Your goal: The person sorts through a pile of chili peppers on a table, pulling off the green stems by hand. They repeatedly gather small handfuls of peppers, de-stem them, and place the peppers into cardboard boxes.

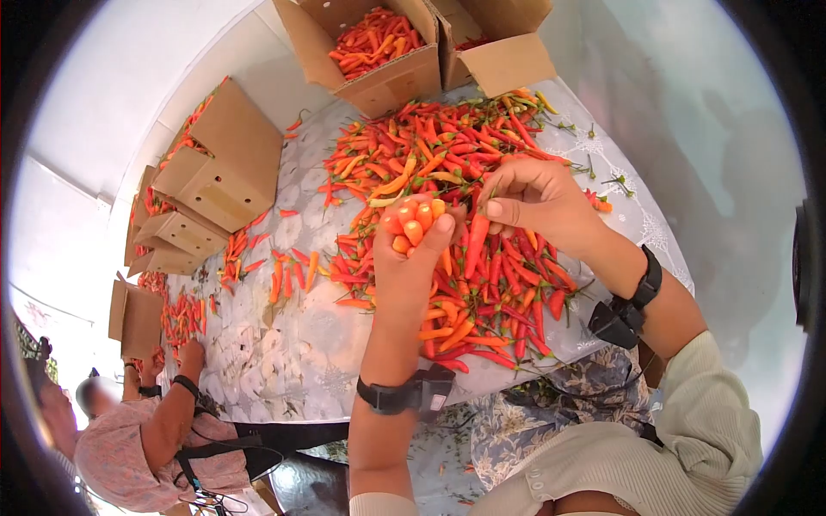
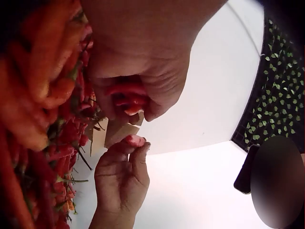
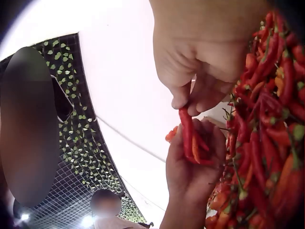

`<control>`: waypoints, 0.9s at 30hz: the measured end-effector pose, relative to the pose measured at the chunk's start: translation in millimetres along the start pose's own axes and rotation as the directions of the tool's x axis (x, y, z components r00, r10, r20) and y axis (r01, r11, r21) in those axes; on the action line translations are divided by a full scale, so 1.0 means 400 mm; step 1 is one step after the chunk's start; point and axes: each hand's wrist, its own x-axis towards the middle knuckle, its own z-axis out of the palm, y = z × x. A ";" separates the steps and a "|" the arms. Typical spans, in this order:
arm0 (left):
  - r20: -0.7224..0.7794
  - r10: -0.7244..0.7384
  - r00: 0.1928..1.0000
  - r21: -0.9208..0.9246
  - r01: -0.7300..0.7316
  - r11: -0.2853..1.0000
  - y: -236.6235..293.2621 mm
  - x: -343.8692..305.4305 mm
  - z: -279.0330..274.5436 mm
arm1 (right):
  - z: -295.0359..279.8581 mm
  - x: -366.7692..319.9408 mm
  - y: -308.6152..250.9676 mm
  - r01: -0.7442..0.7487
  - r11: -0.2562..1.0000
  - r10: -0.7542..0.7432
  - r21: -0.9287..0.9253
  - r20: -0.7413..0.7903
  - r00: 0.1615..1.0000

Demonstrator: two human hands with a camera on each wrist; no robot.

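Observation:
My left hand grips a bunch of orange-red chili peppers, their rounded ends showing above the curled fingers and thumb. Just to its right, my right hand pinches a single red chili between thumb and fingers near its top, and the pepper points downward. In the right wrist view this red chili overlaps the peppers in the left palm. Both hands are over a large heap of red and orange chilies, many with green stems, on the table.
Cardboard boxes with chilies stand at the table's far end, and more boxes line the left side. Loose stems lie on the patterned tablecloth. Another person works at the lower left, beside a smaller chili pile.

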 end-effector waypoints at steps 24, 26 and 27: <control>0.179 -0.154 0.972 0.079 0.142 0.987 0.017 -0.022 0.010 | 0.024 -0.006 0.016 0.036 0.999 -0.037 0.025 0.029 0.999; 0.196 -0.176 0.965 0.076 0.163 0.984 0.023 -0.022 0.007 | 0.021 -0.005 0.018 0.014 0.999 -0.016 0.053 0.046 0.999; 0.204 -0.172 0.964 0.075 0.160 0.984 0.022 -0.021 0.006 | 0.019 -0.003 0.023 0.002 0.998 -0.005 0.062 0.050 0.999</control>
